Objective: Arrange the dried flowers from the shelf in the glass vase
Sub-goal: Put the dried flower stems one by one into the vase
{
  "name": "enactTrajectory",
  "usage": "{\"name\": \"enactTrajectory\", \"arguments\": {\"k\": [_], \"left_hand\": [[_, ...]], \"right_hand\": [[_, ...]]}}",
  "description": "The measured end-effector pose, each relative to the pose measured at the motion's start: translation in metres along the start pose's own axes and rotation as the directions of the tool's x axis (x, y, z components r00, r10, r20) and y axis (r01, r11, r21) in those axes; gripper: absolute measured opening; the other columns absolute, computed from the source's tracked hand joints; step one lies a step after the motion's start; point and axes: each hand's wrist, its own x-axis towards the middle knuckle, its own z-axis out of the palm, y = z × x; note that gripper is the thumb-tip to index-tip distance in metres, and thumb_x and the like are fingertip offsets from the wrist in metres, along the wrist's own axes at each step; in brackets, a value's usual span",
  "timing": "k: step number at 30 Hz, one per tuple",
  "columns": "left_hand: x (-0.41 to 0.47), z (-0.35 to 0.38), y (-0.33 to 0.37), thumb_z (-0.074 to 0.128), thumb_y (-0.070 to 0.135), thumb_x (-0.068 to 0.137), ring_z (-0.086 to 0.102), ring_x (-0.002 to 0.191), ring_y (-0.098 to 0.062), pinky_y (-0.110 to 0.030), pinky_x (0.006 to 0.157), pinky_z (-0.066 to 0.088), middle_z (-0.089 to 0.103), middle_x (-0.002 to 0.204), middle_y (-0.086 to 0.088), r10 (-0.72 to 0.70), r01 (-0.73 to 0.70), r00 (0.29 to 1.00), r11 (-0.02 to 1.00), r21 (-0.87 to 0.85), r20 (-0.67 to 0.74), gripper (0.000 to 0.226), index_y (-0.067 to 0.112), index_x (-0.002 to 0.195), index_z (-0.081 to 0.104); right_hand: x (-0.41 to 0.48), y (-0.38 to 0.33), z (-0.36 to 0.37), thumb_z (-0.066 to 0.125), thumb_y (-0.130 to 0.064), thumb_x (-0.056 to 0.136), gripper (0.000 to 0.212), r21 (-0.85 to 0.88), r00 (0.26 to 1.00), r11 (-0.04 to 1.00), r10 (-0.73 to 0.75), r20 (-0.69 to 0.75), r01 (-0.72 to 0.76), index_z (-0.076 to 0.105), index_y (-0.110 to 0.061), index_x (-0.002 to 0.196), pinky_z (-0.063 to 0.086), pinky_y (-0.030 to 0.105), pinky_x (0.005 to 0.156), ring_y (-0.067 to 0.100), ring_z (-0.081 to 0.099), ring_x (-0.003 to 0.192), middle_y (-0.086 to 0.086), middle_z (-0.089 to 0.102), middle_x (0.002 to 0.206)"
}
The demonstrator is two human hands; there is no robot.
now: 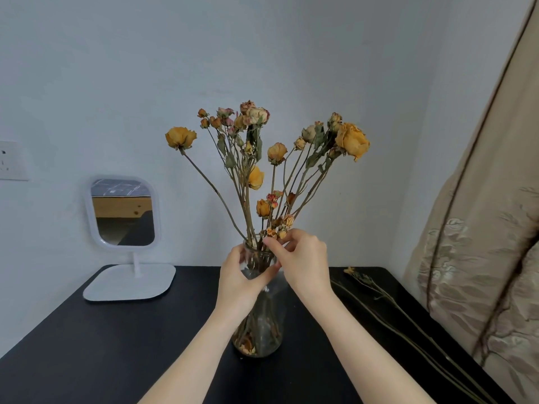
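Dried flowers (pixel 256 177) stand fanned out in the glass vase (pixel 264 336), which sits near the middle of a black, matte table (pixel 102 345). The blooms are mostly papery roses in faded yellow and orange, with a few small pinkish buds, carried on thin, brittle brown stems with shrivelled grey-green leaves. The vase is clear, narrow at the neck and wider in the body, and crumbled petals and stem ends show through the glass at its bottom.

The left hand (pixel 242 278) grips the neck of the vase, fingers and thumb curled round the glass just under the rim. The right hand (pixel 303 260) is at the mouth of the vase with thumb and fingertips drawn together; it seems to pinch a short stem with small buds among the flowers, though the exact stem is hard to pick out.

On the table to the right lie loose stems (pixel 379 295), long and thin, one with a small yellow head at its far end. A white stand mirror (pixel 124 212) with a rounded square frame and flat base stands at the left rear. A beige curtain (pixel 481 243) with a leafy embroidered pattern hangs on the right, and a white wall socket (pixel 11 160) sits at the far left on the pale wall.
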Motion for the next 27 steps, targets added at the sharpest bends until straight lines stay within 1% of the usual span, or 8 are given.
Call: {"name": "enactTrajectory", "arguments": {"k": [5,8,12,14,16,20,23,27], "left_hand": [[0.005,-0.001,-0.004,0.078,0.036,0.069,0.056,0.108,-0.009,-0.027,0.089,0.047,0.060,0.111,0.014,-0.002,0.002,1.000,1.000,0.030,0.015,0.054,0.036,0.113,0.047],[0.007,-0.004,-0.003,0.078,0.040,0.068,0.053,0.109,-0.006,-0.023,0.087,0.045,0.057,0.116,0.014,-0.004,0.000,0.999,0.997,0.077,0.044,0.062,0.033,0.121,0.044],[-0.006,-0.010,0.000,0.079,0.040,0.066,0.040,0.111,-0.003,-0.022,0.091,0.036,0.045,0.119,0.017,0.021,-0.009,0.994,0.993,0.115,-0.108,0.083,0.027,0.135,0.034],[-0.024,-0.014,-0.002,0.078,0.039,0.067,0.043,0.106,-0.005,-0.024,0.089,0.037,0.049,0.111,0.013,0.043,-0.017,0.974,0.993,0.116,-0.224,0.072,0.026,0.128,0.040],[-0.048,-0.014,-0.008,0.075,0.033,0.072,0.049,0.084,-0.005,-0.018,0.075,0.040,0.050,0.086,0.008,0.095,-0.061,0.959,0.989,0.131,-0.266,0.048,0.033,0.107,0.043],[-0.085,0.007,-0.023,0.065,0.019,0.084,0.046,0.050,-0.001,-0.008,0.056,0.041,0.047,0.053,0.007,0.056,-0.054,0.998,0.997,0.059,-0.028,0.023,0.031,0.089,0.047],[-0.093,0.042,-0.030,0.062,0.024,0.086,0.042,0.044,0.000,-0.011,0.050,0.037,0.046,0.045,0.010,-0.021,-0.003,0.976,0.994,0.113,0.216,0.011,0.025,0.088,0.052],[-0.088,0.094,-0.034,0.058,0.035,0.088,0.042,0.044,-0.003,-0.017,0.053,0.036,0.046,0.045,0.008,-0.069,-0.024,0.933,0.967,0.252,0.353,0.011,0.027,0.093,0.051]], "right_hand": [[0.000,0.002,0.001,0.065,-0.043,0.082,0.021,0.000,0.999,1.000,0.022,0.027,-0.022,0.060,-0.024,0.080,0.052,0.022,0.061,0.009,0.064,0.064,-0.006,0.062,0.068],[-0.002,0.001,-0.004,0.066,-0.042,0.081,0.019,0.028,0.999,0.999,0.028,0.039,-0.029,0.063,-0.024,0.084,0.050,0.019,0.057,0.007,0.063,0.059,-0.006,0.063,0.066],[-0.008,0.007,-0.016,0.065,-0.041,0.082,0.017,0.041,0.996,0.998,0.042,0.079,-0.046,0.062,-0.025,0.086,0.045,0.015,0.051,0.003,0.058,0.048,-0.007,0.062,0.061],[-0.013,0.015,-0.023,0.064,-0.041,0.083,0.015,0.022,0.991,0.997,0.070,0.117,-0.074,0.060,-0.026,0.085,0.041,0.012,0.047,-0.001,0.054,0.041,-0.007,0.061,0.058],[-0.018,0.028,-0.031,0.064,-0.038,0.084,0.016,0.010,0.979,0.993,0.113,0.170,-0.117,0.061,-0.022,0.086,0.039,0.010,0.042,-0.002,0.052,0.038,-0.006,0.061,0.057],[-0.032,0.059,-0.045,0.064,-0.033,0.086,0.018,-0.087,0.943,0.975,0.221,0.250,-0.206,0.061,-0.020,0.097,0.039,0.010,0.045,-0.002,0.053,0.039,-0.005,0.064,0.064],[-0.038,0.091,-0.065,0.063,-0.032,0.086,0.017,-0.184,0.916,0.944,0.316,0.248,-0.276,0.059,-0.022,0.100,0.041,0.016,0.050,0.002,0.054,0.042,-0.004,0.065,0.065],[-0.034,0.141,-0.108,0.063,-0.030,0.087,0.010,-0.336,0.879,0.864,0.446,0.167,-0.375,0.059,-0.023,0.092,0.042,0.018,0.046,0.003,0.055,0.041,-0.003,0.066,0.062]]}}
